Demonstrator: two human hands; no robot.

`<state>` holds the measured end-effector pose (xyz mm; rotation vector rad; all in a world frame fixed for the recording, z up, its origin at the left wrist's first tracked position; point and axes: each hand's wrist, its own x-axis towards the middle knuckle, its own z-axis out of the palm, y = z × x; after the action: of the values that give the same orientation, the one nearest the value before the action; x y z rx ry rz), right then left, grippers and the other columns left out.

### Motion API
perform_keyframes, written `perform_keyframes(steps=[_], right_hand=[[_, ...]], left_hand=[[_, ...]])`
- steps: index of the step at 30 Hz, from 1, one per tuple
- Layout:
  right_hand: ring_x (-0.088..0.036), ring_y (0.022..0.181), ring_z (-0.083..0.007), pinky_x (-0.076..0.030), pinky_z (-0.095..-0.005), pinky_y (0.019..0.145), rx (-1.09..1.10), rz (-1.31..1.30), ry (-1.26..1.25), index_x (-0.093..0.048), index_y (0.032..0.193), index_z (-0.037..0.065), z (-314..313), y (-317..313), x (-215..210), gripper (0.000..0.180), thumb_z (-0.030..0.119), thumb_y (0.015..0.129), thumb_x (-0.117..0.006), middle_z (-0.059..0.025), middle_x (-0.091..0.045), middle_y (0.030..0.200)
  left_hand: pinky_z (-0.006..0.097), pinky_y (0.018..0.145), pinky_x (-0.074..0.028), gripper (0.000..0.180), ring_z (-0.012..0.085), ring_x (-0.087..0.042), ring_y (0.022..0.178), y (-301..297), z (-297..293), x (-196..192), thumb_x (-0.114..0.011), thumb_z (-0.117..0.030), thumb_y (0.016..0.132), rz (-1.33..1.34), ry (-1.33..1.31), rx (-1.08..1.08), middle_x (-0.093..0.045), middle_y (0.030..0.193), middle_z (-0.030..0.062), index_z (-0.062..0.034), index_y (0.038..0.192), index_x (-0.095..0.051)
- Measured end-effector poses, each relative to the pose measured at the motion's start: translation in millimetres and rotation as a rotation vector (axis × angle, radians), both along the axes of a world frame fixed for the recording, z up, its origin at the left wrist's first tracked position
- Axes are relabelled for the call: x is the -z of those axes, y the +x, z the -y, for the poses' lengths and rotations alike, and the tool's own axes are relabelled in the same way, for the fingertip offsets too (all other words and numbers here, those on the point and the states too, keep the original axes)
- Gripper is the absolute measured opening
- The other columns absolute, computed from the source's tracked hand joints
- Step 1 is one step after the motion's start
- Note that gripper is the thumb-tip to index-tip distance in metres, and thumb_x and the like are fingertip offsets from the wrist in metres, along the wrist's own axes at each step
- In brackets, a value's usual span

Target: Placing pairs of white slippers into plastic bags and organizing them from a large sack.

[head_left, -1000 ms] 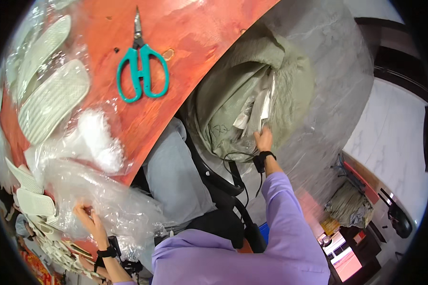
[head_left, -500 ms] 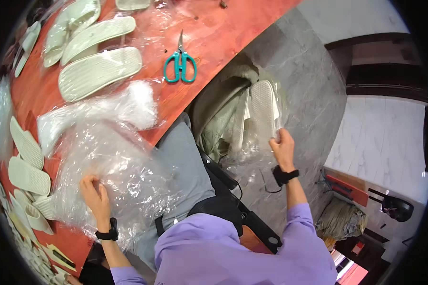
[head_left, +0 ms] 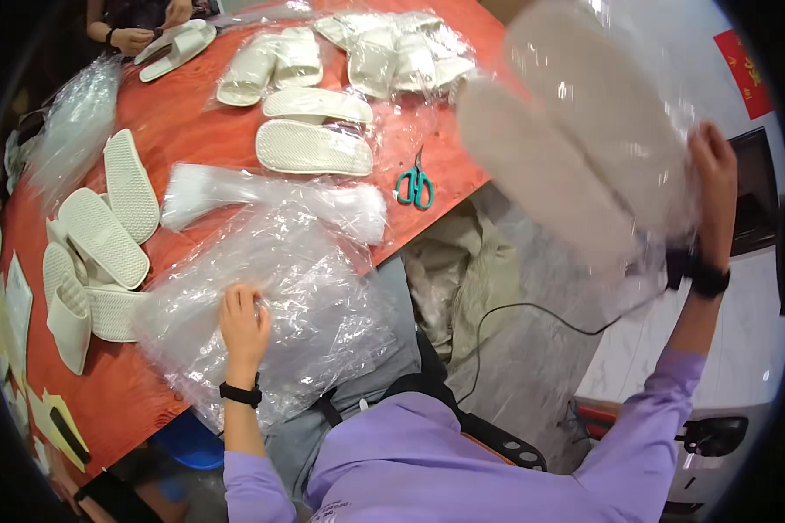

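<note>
My right hand [head_left: 715, 179] is raised at the right, closed on the edge of a bagged pair of slippers [head_left: 584, 113]. The pale slippers are blurred by motion, soles showing through clear plastic. Much lower and to the left, my left hand [head_left: 245, 327] rests on a heap of clear plastic bags [head_left: 323, 288] that spreads from the table over my lap. Its fingers are slightly bent, the thumb a little apart. Beyond these bags lies a bundle of clear plastic sleeves [head_left: 275, 199]. Loose white slippers [head_left: 103, 240] are piled left of my left hand.
On the red table [head_left: 209, 118] lie teal-handled scissors [head_left: 416, 185] near its right edge. Bagged slippers [head_left: 375, 61] cover the far side. Another person's hands [head_left: 133, 40] hold a slipper at far left. A sack [head_left: 467, 270] stands beside my leg; a black cable [head_left: 532, 305] crosses there.
My right hand has lifted the bagged slippers out of the sack, up and to the right. My left hand stays on the plastic bags. The view has turned, showing more of the table's far side.
</note>
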<state>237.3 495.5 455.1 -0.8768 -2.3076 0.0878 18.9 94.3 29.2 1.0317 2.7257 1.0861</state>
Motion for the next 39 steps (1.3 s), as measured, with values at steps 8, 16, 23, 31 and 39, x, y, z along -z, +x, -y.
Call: perform_keyframes(steps=[8,16,23,31,39], right_hand=[[-0.065,0.079,-0.0201,-0.051,-0.0324,0.071,-0.682,0.144,0.237,-0.064,0.105,0.005,66,-182,57,0.025,0.017,0.083,-0.062,-0.0094,-0.066,0.091],[-0.061,0.073,-0.0122,-0.050,-0.0259,0.065,-0.525,-0.073,-0.601,-0.059,0.118,0.004,30,-91,189,0.033,0.016,0.087,-0.060,-0.0075,-0.063,0.094],[-0.066,0.082,-0.0248,-0.050,-0.0346,0.073,-0.052,0.544,-0.883,-0.066,0.102,0.002,-78,127,415,0.025,0.019,0.086,-0.056,-0.0149,-0.068,0.091],[-0.059,0.105,-0.0331,-0.045,-0.0407,0.092,0.259,0.527,-1.437,-0.062,0.115,0.008,1,200,703,0.041,0.026,0.079,-0.064,-0.0182,-0.064,0.110],[-0.018,0.137,-0.0437,-0.029,-0.0393,0.109,0.722,0.367,-1.493,-0.002,0.149,0.017,42,147,767,0.131,0.020,0.052,-0.091,-0.0360,-0.004,0.147]], left_hand=[[0.046,0.082,-0.040,0.024,0.0347,-0.049,0.095,1,1,1,-0.058,-0.004,0.072,-0.040,0.075,0.044,-0.050,0.099,0.0140,-0.0055,0.095,-0.051],[0.042,0.087,-0.037,0.025,0.0317,-0.048,0.096,-2,-6,1,-0.059,-0.005,0.072,0.040,-0.038,0.028,-0.049,0.099,0.0123,-0.0054,0.095,-0.051],[0.039,0.087,-0.039,0.026,0.0292,-0.049,0.096,-1,-17,-3,-0.056,-0.003,0.076,0.105,-0.098,0.081,-0.050,0.103,0.0130,-0.0033,0.102,-0.052],[0.034,0.088,-0.037,0.021,0.0264,-0.043,0.104,3,-11,10,-0.052,-0.009,0.086,0.204,-0.166,0.025,-0.043,0.112,0.0137,-0.0009,0.106,-0.049],[0.031,0.087,-0.035,0.020,0.0225,-0.041,0.100,4,-15,-3,-0.048,-0.004,0.087,0.290,-0.316,-0.066,-0.040,0.110,0.0117,-0.0012,0.106,-0.046]])
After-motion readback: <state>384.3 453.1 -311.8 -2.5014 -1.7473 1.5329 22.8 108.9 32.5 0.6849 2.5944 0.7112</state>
